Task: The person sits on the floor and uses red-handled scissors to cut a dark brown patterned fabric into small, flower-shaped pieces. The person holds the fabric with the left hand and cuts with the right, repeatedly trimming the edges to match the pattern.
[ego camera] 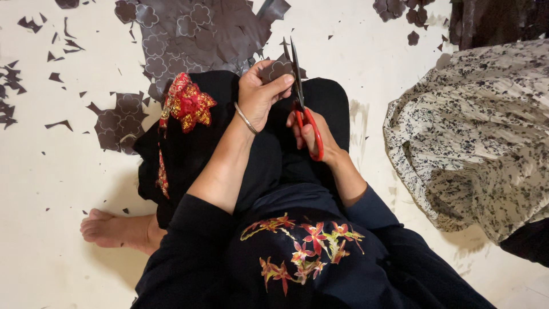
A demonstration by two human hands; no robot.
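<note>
I sit on a pale floor in dark embroidered clothes. My left hand (260,94), with a thin metal bangle on the wrist, pinches a small dark brown flower-shaped piece (275,70) above my lap. My right hand (311,134) grips red-handled scissors (298,94) whose blades point away from me and meet the edge of the piece. Beyond my knees lies a large dark brown sheet (200,31) marked with flower outlines, with cut-out gaps in it.
A smaller cut sheet remnant (117,120) and several dark scraps (11,86) litter the floor at left. A red and gold ornament (186,103) rests on my left knee. My bare foot (114,229) is at lower left. Black-and-white speckled fabric (474,137) lies at right.
</note>
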